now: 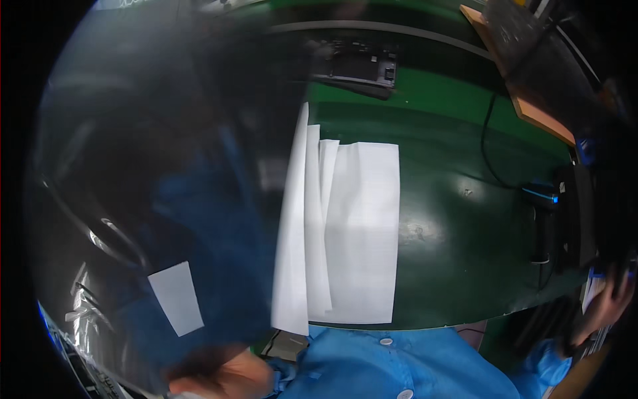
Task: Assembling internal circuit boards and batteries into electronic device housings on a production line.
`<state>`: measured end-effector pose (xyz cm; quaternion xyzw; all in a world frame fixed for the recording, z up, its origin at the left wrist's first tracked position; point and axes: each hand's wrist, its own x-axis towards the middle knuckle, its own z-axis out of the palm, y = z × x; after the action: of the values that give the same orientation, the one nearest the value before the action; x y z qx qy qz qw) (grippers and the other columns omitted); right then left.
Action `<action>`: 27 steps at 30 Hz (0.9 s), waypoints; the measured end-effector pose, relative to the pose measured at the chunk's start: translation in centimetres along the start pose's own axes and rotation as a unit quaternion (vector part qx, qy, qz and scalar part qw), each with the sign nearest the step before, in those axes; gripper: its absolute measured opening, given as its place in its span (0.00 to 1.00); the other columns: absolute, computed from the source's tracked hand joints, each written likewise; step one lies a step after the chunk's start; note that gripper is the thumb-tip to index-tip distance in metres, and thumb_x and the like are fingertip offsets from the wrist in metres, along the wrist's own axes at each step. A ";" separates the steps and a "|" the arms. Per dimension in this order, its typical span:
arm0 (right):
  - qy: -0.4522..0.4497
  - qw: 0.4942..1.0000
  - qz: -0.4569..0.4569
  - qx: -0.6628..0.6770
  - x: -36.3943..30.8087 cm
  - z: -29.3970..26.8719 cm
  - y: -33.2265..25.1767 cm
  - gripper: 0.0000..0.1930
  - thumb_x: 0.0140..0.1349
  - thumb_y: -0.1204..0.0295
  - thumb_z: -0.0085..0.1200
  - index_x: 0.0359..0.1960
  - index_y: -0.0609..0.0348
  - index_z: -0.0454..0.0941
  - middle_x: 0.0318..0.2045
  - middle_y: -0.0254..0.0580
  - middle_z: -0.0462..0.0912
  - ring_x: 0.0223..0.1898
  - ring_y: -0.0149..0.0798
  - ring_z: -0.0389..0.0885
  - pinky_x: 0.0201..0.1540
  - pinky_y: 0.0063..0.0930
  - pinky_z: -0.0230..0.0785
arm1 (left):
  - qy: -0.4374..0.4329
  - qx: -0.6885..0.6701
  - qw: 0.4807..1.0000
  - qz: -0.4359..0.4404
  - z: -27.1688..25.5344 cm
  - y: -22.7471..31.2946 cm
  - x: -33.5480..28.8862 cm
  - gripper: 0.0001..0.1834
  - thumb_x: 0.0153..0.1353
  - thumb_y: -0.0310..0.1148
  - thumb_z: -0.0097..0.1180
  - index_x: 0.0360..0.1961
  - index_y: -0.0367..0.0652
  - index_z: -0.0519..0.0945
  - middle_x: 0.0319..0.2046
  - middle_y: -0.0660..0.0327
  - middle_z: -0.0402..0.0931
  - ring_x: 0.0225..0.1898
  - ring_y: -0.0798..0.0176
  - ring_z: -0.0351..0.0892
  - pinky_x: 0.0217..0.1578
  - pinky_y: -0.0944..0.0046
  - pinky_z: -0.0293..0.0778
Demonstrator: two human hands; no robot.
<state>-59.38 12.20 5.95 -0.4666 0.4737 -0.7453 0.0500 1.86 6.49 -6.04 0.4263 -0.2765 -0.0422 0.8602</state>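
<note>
A large dark, glossy plastic bag or film [179, 199] fills the left of the head view, close up and partly see-through, with a blank-looking white label [177, 298] on it. My left hand [229, 376] is at its lower edge, fingers curled against it; they are blurred and partly covered. Beside the bag, a white folded sheet [362, 226] with several layers lies on the dark green table [452, 266]. At the far right rim my right hand [606, 304] reaches beside white papers [593, 290]; its fingers are dim and smeared.
An opened flat electronic device [359, 66] lies at the back. On the right, a handheld scanner [543, 219] with a blue light stands by a black box [577, 213], its cable [488, 146] curving over the table. A wooden board [541, 120] edges the back right.
</note>
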 end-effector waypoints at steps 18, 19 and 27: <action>-0.151 0.914 0.372 -0.058 -12.3 12.6 4.3 0.05 0.65 0.77 0.56 0.33 0.68 0.78 0.29 0.48 0.84 0.27 0.35 0.84 0.35 0.27 0.79 | -0.499 0.192 0.817 -0.218 16.5 -0.3 -10.6 0.29 0.63 0.19 0.56 0.66 0.29 0.67 0.58 0.44 0.74 0.61 0.53 0.74 0.61 0.60 0.69; -0.209 0.886 0.410 -0.056 -12.0 14.4 3.8 0.05 0.63 0.79 0.59 0.31 0.69 0.79 0.22 0.45 0.83 0.22 0.33 0.82 0.27 0.25 0.77 | -0.540 0.296 0.787 -0.025 16.4 -0.2 -9.8 0.32 0.59 0.18 0.59 0.66 0.28 0.66 0.61 0.42 0.71 0.64 0.47 0.72 0.63 0.57 0.67; -0.418 0.694 0.573 -0.125 -8.9 22.0 5.1 0.09 0.66 0.75 0.60 0.29 0.69 0.79 0.17 0.37 0.80 0.15 0.24 0.76 0.17 0.18 0.67 | -0.507 0.552 0.637 0.181 9.7 -0.1 -4.1 0.20 0.59 0.23 0.60 0.54 0.33 0.79 0.58 0.43 0.76 0.60 0.42 0.75 0.59 0.50 0.73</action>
<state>-39.92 -0.50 -1.14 -0.3702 0.6684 -0.2349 0.6009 -6.52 0.84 -3.23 0.6751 -0.7125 0.0653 0.1798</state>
